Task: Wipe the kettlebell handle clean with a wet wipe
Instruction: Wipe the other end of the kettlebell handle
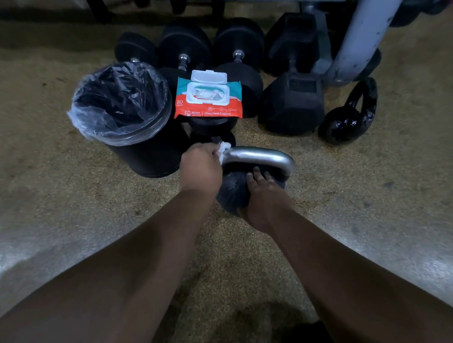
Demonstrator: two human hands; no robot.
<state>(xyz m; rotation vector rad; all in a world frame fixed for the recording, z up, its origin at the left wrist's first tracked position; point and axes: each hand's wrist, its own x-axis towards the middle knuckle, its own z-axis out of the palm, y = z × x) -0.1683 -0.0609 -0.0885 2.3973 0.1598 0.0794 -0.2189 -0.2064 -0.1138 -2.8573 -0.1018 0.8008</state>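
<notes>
A black kettlebell (232, 195) with a silver handle (260, 157) stands on the floor in the middle of the view. My left hand (200, 167) grips a white wet wipe (224, 149) against the handle's left end; most of the wipe is hidden inside my fist. My right hand (263, 197) rests on the kettlebell's black body below the handle, fingers curved over it and pointing up toward the handle.
A black bin (142, 153) lined with clear plastic stands to the left. An open wet wipe pack (209, 97) lies on a dumbbell behind the kettlebell. Several black dumbbells (291, 106), another kettlebell (349, 117) and a rack post (363, 37) crowd the back.
</notes>
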